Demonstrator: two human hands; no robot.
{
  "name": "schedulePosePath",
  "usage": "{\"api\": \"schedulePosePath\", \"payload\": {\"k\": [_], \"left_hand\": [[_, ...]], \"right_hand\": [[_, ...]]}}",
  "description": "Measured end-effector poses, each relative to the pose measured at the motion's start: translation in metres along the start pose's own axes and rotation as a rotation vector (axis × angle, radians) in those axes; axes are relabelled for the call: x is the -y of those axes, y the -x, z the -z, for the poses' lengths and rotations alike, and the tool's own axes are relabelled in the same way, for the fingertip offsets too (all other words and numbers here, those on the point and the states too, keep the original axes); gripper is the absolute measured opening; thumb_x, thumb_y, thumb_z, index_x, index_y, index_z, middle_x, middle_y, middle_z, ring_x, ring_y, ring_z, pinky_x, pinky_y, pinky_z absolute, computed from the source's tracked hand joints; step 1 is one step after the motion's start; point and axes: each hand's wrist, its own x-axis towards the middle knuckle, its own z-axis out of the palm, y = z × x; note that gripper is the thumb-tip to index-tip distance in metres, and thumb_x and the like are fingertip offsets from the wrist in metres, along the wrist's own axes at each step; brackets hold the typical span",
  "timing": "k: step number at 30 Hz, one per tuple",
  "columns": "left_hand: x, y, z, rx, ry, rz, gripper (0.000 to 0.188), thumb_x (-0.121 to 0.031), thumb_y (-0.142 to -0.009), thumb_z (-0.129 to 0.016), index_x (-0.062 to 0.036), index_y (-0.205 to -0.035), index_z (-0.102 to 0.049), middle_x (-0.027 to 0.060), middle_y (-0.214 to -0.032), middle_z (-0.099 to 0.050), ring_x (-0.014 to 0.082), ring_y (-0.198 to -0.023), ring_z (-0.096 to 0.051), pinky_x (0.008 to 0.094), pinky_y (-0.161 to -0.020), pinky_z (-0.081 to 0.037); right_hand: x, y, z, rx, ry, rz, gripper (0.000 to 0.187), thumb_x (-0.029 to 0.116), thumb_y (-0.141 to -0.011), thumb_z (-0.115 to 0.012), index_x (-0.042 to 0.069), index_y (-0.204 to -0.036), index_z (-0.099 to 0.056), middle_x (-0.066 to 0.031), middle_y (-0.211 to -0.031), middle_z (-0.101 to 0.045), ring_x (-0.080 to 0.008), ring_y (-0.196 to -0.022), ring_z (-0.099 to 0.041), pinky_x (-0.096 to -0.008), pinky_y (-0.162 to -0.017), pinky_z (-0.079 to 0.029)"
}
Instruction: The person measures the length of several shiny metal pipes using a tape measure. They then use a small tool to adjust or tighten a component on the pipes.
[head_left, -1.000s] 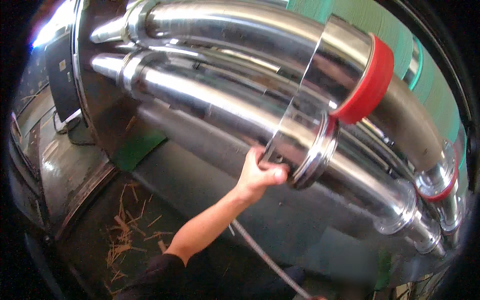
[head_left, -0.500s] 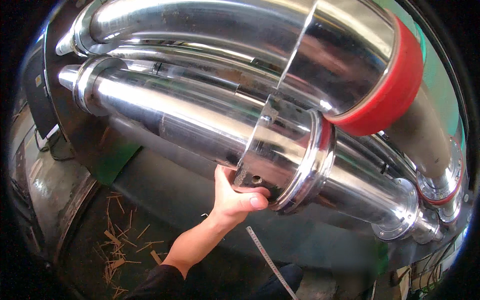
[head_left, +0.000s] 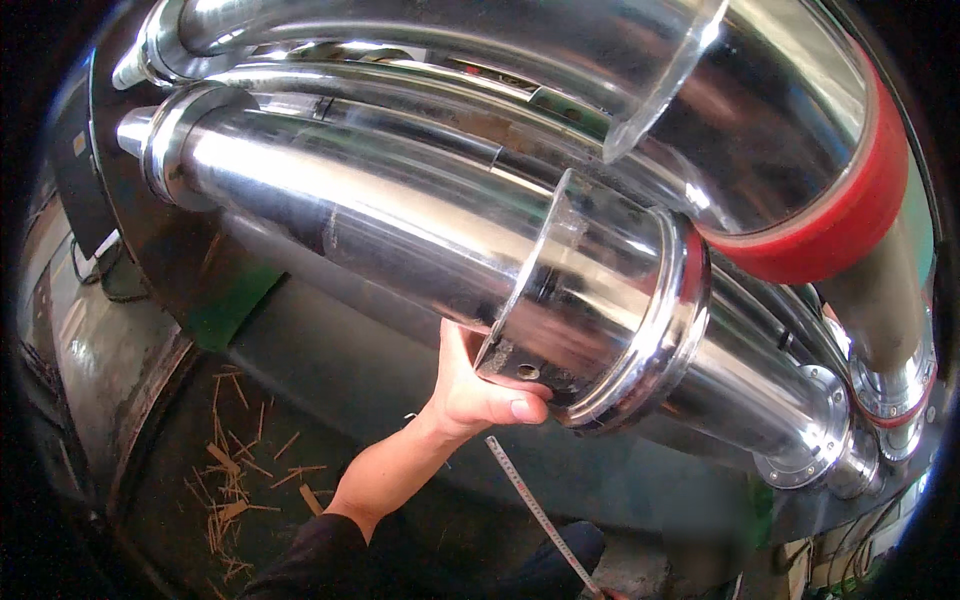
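Note:
My left hand point(head_left: 482, 395) reaches in from the lower left in a dark sleeve. It grips the lower edge of a shiny metal collar point(head_left: 590, 290) that sits around a long polished steel roller point(head_left: 370, 210). The thumb lies along the collar's underside, below a small round hole point(head_left: 528, 371); the other fingers are mostly hidden behind the metal. The collar ends on the right in a rounded rim with a dark red reflection. Below the hand, a white tape measure blade point(head_left: 535, 510) slants down to the lower edge. My right hand does not show.
A second large steel roller point(head_left: 420, 40) lies above, its wide sleeve ending in a red band point(head_left: 845, 240). A bolted flange point(head_left: 805, 430) sits at the lower right. Thin wooden sticks point(head_left: 235, 470) litter the floor at the lower left, near a green panel point(head_left: 240, 310).
The collar and my left hand appear slightly further right. A gap has widened between the collar and the upper sleeve, which appears higher and further right. The tape blade's tip has shifted slightly up.

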Motion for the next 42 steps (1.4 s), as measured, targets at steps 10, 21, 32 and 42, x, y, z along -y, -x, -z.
{"api": "schedulePosePath", "payload": {"k": [10, 21, 32, 42], "left_hand": [[-0.022, 0.004, -0.008, -0.052, -0.086, -0.017, 0.07, -0.029, -0.058, -0.098, 0.0052, -0.112, -0.069, 0.013, -0.103, -0.075, 0.0211, -0.095, -0.071, 0.0324, -0.09, -0.054], [-0.01, 0.007, 0.019, 0.106, -0.072, 0.023, 0.081, -0.043, -0.068, -0.096, 0.0027, -0.126, -0.063, 0.0101, -0.117, -0.07, 0.0198, -0.109, -0.066, 0.0351, -0.099, -0.05], [-0.047, 0.091, -0.021, 0.536, -1.664, -0.492, 0.025, -0.021, -0.077, -0.085, -0.013, -0.099, -0.077, -0.001, -0.091, -0.066, 0.0182, -0.082, -0.062, 0.0364, -0.082, -0.046], [-0.136, -0.001, -0.107, 0.334, -1.809, -1.006, 0.01, -0.016, -0.077, -0.081, -0.0153, -0.084, -0.073, -0.0022, -0.084, -0.059, 0.0217, -0.085, -0.058, 0.0384, -0.087, -0.041]], "right_hand": [[0.022, -0.016, 0.009, 0.02, -0.008, 0.076, 0.028, 0.021, -0.096, -0.068, 0.0, -0.114, -0.076, -0.0191, -0.107, -0.075, -0.0355, -0.102, -0.069, -0.0446, -0.092, -0.053], [-0.023, -0.033, 0.004, -0.033, 0.059, 0.152, 0.027, 0.025, -0.096, -0.069, 0.002, -0.108, -0.076, -0.0165, -0.101, -0.074, -0.0323, -0.091, -0.068, -0.0429, -0.088, -0.053], [0.102, -0.039, 0.176, -0.264, -0.045, 0.744, 0.027, 0.02, -0.093, -0.077, -0.005, -0.103, -0.072, -0.0085, -0.082, -0.066, -0.0144, -0.07, -0.056, -0.0337, -0.066, -0.049], [0.173, -0.082, 0.35, -0.76, 0.046, 1.064, 0.02, 0.008, -0.093, -0.068, -0.003, -0.11, -0.066, -0.0115, -0.116, -0.066, -0.0255, -0.11, -0.06, -0.0368, -0.106, -0.04]]}}
